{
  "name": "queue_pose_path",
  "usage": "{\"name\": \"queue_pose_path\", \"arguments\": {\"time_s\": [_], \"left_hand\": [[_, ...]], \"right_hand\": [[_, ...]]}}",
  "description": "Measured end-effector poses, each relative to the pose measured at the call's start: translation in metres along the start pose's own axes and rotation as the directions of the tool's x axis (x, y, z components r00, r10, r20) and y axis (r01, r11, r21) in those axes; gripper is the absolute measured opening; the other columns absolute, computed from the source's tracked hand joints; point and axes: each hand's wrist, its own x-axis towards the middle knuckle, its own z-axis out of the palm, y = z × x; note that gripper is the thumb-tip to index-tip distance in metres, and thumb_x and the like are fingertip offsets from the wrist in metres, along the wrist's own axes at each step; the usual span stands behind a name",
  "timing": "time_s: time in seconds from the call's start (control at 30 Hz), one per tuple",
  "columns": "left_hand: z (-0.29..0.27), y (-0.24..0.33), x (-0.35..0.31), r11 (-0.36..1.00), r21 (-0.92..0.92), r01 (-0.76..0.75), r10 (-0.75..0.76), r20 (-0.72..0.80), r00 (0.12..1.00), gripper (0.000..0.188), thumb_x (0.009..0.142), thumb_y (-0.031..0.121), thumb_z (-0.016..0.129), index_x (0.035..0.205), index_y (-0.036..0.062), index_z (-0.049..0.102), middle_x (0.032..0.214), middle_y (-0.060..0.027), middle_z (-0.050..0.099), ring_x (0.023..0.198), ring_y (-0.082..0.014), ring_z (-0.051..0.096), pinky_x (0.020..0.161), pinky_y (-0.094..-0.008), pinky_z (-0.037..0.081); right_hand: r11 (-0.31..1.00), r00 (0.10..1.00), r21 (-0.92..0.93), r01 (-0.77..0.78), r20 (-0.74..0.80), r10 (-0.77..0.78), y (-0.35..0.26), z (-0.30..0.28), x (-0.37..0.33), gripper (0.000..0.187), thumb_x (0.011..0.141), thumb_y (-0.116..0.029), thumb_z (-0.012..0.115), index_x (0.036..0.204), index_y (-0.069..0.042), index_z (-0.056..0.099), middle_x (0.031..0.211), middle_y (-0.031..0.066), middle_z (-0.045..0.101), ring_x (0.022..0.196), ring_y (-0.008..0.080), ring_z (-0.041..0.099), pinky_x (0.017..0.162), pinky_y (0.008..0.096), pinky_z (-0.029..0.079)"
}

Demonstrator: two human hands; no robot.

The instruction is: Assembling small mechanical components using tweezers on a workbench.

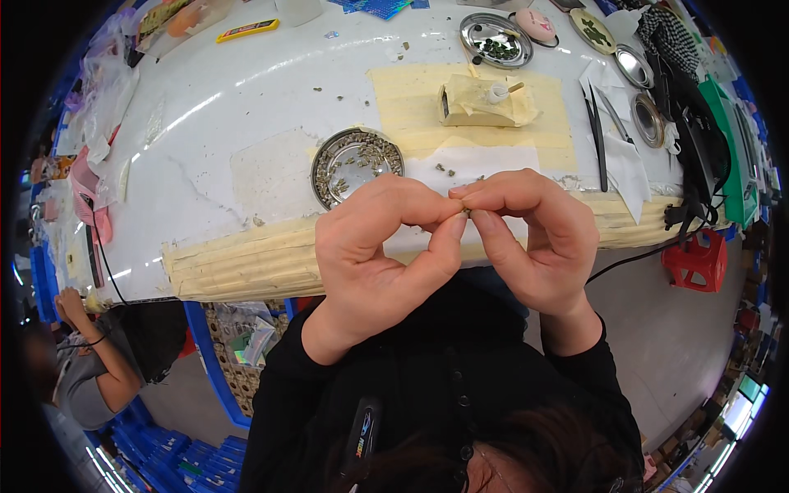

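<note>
My left hand (386, 246) and my right hand (534, 234) meet over the table's near edge, each closed in a pinch. Between the fingertips shows a tiny greenish-brown piece (467, 212), mostly covered by the fingers, so its kind cannot be made out. Just beyond my left hand stands a round metal dish (315, 168) holding many small brownish pieces. A few similar loose pieces (444, 170) lie on the white paper (501, 156) behind my fingers. Farther back sits a tape-covered block (477, 103) with a small white cup on top.
Black tweezers (597, 140) lie to the right on white paper. At the far right are a dish of dark green pieces (497, 49) and round metal tins (648, 119). A red stool (694, 261) stands below the table's right end. Another person's arm (115, 370) shows at the left.
</note>
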Motion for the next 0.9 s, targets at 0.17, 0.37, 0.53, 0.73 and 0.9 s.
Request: {"name": "queue_pose_path", "arguments": {"time_s": [0.17, 0.37, 0.53, 0.73, 0.9], "left_hand": [[-0.0011, -0.0009, -0.0019, 0.999, -0.028, 0.028, -0.028, 0.013, 1.0, 0.01, 0.077, -0.005, 0.07, 0.086, -0.0024, 0.069, 0.079, -0.0092, 0.068, 0.07, -0.0148, 0.063, 0.064, -0.0257, 0.049], [-0.0003, 0.0023, -0.0036, 0.99, -0.085, 0.112, -0.11, 0.029, 0.993, 0.009, 0.08, -0.004, 0.07, 0.089, -0.0032, 0.069, 0.082, -0.0089, 0.067, 0.072, -0.013, 0.063, 0.065, -0.0245, 0.049], [-0.0005, 0.0017, -0.004, 0.986, -0.105, 0.132, -0.13, 0.026, 0.991, 0.01, 0.08, -0.004, 0.07, 0.09, -0.0034, 0.069, 0.083, -0.0088, 0.068, 0.072, -0.0129, 0.063, 0.065, -0.0243, 0.049], [-0.0013, 0.0002, -0.0024, 0.994, -0.078, 0.078, -0.076, 0.025, 0.997, 0.011, 0.079, -0.004, 0.07, 0.09, -0.0031, 0.069, 0.082, -0.0092, 0.068, 0.071, -0.0137, 0.063, 0.064, -0.0249, 0.05], [0.0004, -0.0001, -0.0011, 1.0, 0.015, 0.003, -0.004, 0.011, 1.0, 0.012, 0.077, -0.005, 0.071, 0.088, -0.0025, 0.069, 0.08, -0.01, 0.068, 0.068, -0.0162, 0.063, 0.062, -0.026, 0.049]], "right_hand": [[0.988, 0.994, 0.122, -0.094, 0.062, 0.087, -0.0008, -0.0054, 0.0017, 0.013, 0.083, 0.006, 0.067, 0.095, 0.003, 0.068, 0.087, 0.009, 0.069, 0.079, 0.0136, 0.068, 0.072, 0.0252, 0.056], [0.977, 0.991, 0.171, -0.128, 0.06, 0.119, -0.0029, -0.007, 0.0018, 0.011, 0.085, 0.006, 0.065, 0.096, 0.004, 0.067, 0.088, 0.009, 0.069, 0.08, 0.0132, 0.068, 0.074, 0.0249, 0.056], [0.992, 0.995, 0.095, -0.085, 0.051, 0.081, -0.004, -0.0069, 0.0028, 0.012, 0.084, 0.006, 0.066, 0.095, 0.004, 0.067, 0.087, 0.0088, 0.069, 0.08, 0.0134, 0.068, 0.073, 0.0251, 0.056], [0.991, 0.995, 0.1, -0.09, 0.053, 0.085, -0.0041, -0.0054, 0.0027, 0.012, 0.084, 0.006, 0.066, 0.096, 0.004, 0.067, 0.088, 0.0087, 0.069, 0.081, 0.0132, 0.068, 0.074, 0.0256, 0.056], [0.958, 0.979, 0.205, -0.203, 0.064, 0.193, -0.0075, -0.0064, 0.0029, 0.013, 0.084, 0.006, 0.065, 0.096, 0.005, 0.067, 0.09, 0.0085, 0.069, 0.083, 0.0124, 0.068, 0.077, 0.0258, 0.057]]}}
